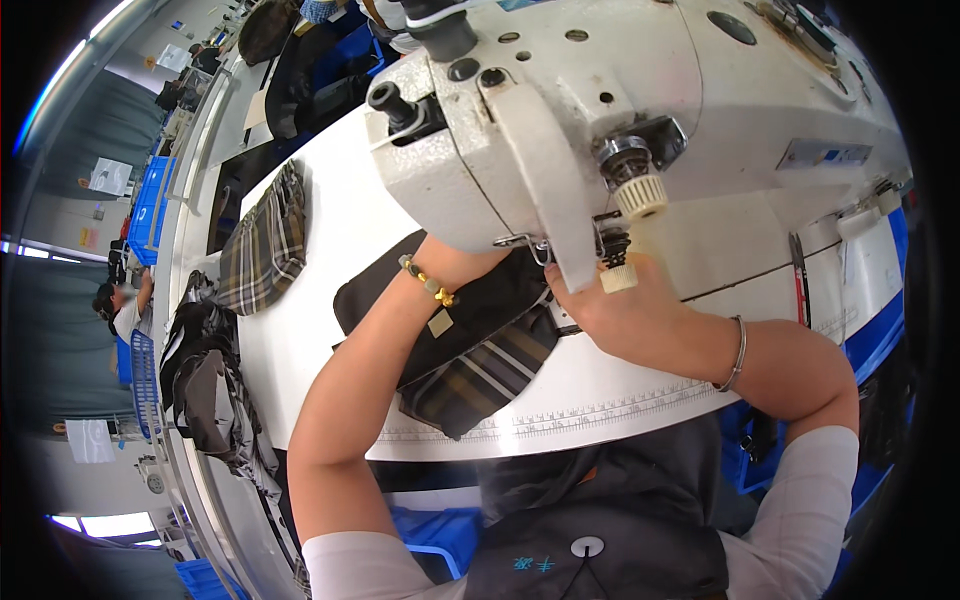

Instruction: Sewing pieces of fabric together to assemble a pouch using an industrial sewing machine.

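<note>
A white sewing machine (640,90) stands over the white table, its head hiding the needle area. Under it lies a black fabric piece (385,315) with a small pale square tag (440,321). Along its near edge shows plaid fabric (485,380) in brown, grey and white. My left hand (468,258) reaches across the black cloth, and its fingers are hidden behind the machine head. My right hand (630,310) is curled at the cloth's right edge, with its fingertips pinching there beside the presser area; the machine's lever covers part of it.
A stack of plaid pieces (268,245) lies on the table at the left. Dark and grey cloth (210,385) is heaped beyond the table's left edge. Red-and-black snips (801,280) rest at the right. A ruler strip (600,408) runs along the near edge. A person (125,315) sits far left.
</note>
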A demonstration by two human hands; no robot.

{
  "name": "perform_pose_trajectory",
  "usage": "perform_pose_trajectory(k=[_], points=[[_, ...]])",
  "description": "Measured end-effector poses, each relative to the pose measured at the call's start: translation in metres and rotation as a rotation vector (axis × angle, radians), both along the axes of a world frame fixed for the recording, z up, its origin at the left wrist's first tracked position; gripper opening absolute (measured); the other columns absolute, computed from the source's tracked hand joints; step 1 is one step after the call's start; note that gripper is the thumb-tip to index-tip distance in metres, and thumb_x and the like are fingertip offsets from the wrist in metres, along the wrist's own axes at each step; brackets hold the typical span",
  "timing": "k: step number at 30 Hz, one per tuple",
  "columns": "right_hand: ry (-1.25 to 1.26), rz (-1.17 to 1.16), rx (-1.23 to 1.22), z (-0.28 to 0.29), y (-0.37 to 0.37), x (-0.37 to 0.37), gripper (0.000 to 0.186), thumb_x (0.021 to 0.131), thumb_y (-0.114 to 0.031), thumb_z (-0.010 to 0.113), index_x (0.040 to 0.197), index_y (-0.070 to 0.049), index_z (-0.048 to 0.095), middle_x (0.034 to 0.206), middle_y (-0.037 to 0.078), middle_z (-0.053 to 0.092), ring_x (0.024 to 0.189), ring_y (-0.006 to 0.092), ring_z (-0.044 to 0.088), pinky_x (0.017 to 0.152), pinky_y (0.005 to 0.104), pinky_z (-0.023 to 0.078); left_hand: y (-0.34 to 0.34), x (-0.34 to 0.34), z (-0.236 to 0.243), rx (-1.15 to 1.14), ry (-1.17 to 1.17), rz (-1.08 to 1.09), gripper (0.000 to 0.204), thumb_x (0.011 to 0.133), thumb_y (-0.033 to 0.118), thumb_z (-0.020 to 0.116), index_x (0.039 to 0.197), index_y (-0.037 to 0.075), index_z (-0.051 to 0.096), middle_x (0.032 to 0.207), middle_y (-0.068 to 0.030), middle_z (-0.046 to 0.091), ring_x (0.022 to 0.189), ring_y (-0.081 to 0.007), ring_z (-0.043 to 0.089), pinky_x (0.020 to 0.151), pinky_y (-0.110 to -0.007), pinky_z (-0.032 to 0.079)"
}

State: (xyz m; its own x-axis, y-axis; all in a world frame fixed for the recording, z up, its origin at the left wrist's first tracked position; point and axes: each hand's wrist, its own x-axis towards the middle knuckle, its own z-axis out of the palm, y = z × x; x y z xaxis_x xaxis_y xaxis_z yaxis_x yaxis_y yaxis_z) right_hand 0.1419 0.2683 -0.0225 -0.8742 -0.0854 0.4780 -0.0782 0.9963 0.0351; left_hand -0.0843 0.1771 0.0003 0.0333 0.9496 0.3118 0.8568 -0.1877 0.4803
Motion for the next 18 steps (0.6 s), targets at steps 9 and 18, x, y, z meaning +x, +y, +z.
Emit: perform_pose_trajectory(k=[9,18], points=[[0.034,0.005,-0.090,-0.003,0.004,-0.004,0.029,0.073,-0.010,0.066,0.099,0.000,0.070,0.060,0.007,0.057,0.052,0.0250,0.061,0.046,0.0382,0.047,-0.033,0.032,0.061,-0.202,0.275,0.307,0.046,0.080,0.015,0.075,0.125,0.009,0.065,0.124,-0.0114,0.065,0.115,-0.0303,0.061,0.103,-0.040,0.044],[0.054,0.051,-0.134,0.023,-0.003,0.005,0.018,0.072,-0.012,0.065,0.087,-0.002,0.065,0.069,0.009,0.060,0.055,0.0243,0.063,0.045,0.0360,0.047,-0.053,0.066,0.051,-0.250,0.562,0.114,0.059,0.075,-0.003,0.062,0.132,0.010,0.062,0.119,-0.0033,0.069,0.115,-0.0238,0.062,0.087,-0.037,0.046]])
